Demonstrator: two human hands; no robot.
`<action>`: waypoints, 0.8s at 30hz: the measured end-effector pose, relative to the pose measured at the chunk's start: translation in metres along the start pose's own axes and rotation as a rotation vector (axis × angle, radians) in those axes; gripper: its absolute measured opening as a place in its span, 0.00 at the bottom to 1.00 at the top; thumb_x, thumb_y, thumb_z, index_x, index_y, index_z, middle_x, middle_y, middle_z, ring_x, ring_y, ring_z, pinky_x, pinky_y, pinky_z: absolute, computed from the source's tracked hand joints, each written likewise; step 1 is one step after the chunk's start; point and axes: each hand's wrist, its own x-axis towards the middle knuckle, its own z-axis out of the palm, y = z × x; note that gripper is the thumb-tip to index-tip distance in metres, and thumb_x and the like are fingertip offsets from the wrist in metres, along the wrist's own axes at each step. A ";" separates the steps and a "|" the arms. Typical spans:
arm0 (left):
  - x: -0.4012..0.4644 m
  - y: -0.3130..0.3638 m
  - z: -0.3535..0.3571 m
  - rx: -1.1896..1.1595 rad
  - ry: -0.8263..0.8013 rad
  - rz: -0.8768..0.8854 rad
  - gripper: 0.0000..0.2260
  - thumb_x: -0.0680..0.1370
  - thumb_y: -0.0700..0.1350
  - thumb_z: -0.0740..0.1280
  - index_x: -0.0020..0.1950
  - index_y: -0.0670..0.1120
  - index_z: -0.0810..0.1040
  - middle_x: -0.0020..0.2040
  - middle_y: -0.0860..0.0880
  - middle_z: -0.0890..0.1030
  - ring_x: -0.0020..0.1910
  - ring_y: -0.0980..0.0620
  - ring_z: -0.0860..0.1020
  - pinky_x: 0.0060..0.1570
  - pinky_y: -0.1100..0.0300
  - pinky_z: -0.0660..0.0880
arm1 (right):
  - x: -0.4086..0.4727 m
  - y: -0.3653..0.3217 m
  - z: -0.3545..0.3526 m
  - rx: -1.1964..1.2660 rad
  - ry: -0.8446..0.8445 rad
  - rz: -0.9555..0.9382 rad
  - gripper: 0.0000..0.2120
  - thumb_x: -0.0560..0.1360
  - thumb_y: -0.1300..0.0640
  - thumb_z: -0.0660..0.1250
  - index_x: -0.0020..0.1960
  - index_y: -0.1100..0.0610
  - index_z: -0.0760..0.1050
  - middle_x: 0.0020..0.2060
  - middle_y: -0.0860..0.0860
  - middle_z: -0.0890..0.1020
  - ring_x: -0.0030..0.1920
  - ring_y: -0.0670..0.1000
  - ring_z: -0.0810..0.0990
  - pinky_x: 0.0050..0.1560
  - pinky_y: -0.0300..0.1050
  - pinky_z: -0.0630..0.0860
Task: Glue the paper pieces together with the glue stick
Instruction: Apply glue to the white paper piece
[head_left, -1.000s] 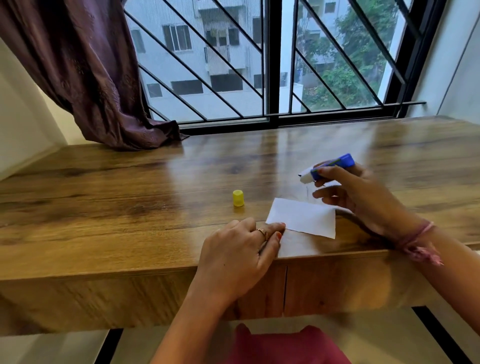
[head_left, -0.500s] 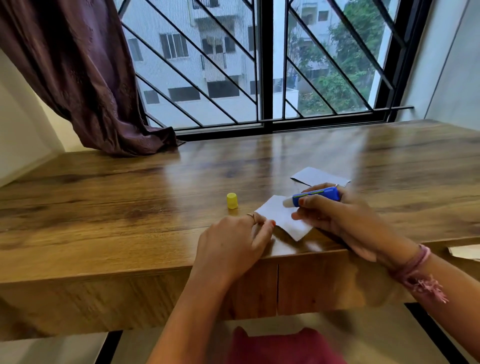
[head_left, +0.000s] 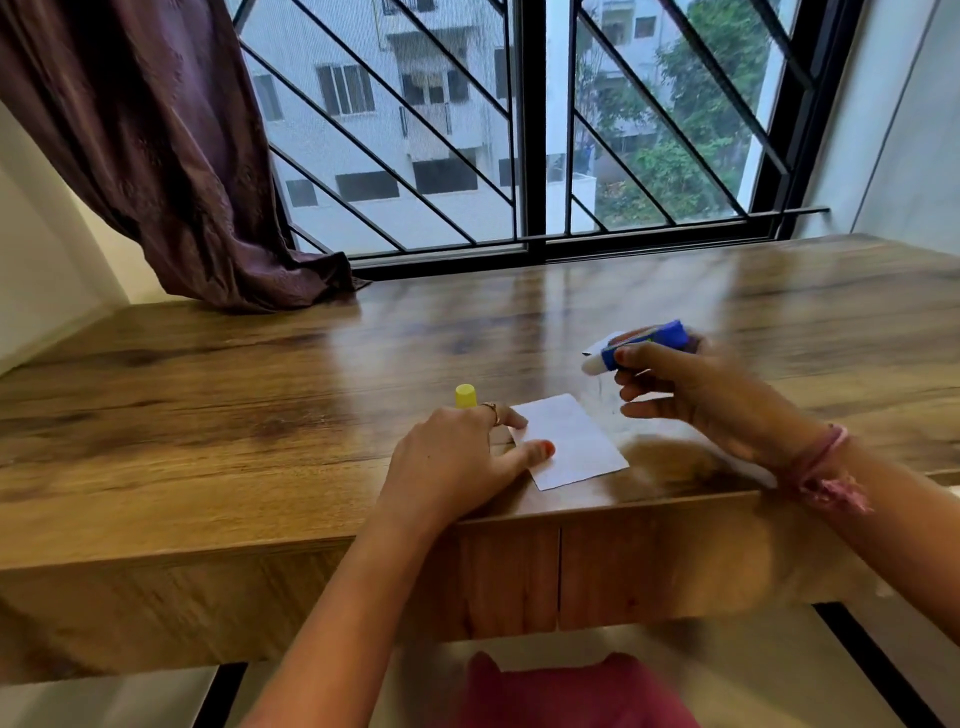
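paper piece (head_left: 571, 441) sits on the table (head_left: 208, 415) near the front edge, left hand (head_left: 457, 462) on its left side. cap (head_left: 465, 396) just behind that hand. right hand (head_left: 691, 395) with glue stick (head_left: 641, 345) off to the right, raised.

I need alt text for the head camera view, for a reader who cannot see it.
A person's left hand presses a white paper piece onto a wooden table, while the right hand holds an uncapped blue glue stick above it. A yellow cap stands beside the left hand.
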 end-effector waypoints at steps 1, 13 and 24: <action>0.001 -0.002 -0.001 -0.008 -0.009 0.014 0.21 0.70 0.70 0.61 0.56 0.62 0.77 0.31 0.55 0.69 0.38 0.54 0.75 0.37 0.57 0.67 | 0.005 0.002 -0.002 -0.076 -0.004 -0.007 0.10 0.75 0.61 0.66 0.54 0.63 0.78 0.38 0.56 0.81 0.34 0.47 0.80 0.35 0.41 0.80; 0.004 -0.009 -0.008 -0.079 -0.062 0.030 0.17 0.70 0.69 0.63 0.55 0.65 0.78 0.27 0.56 0.70 0.30 0.60 0.69 0.31 0.60 0.63 | 0.027 0.019 -0.002 -0.426 -0.032 -0.152 0.02 0.74 0.61 0.68 0.46 0.59 0.78 0.25 0.48 0.75 0.23 0.47 0.72 0.24 0.37 0.69; 0.002 -0.007 -0.009 -0.065 -0.073 0.017 0.18 0.70 0.69 0.62 0.56 0.66 0.78 0.30 0.56 0.73 0.32 0.61 0.70 0.35 0.59 0.66 | 0.026 0.021 -0.003 -0.582 -0.106 -0.251 0.03 0.74 0.61 0.68 0.46 0.58 0.80 0.27 0.40 0.78 0.27 0.37 0.74 0.31 0.27 0.67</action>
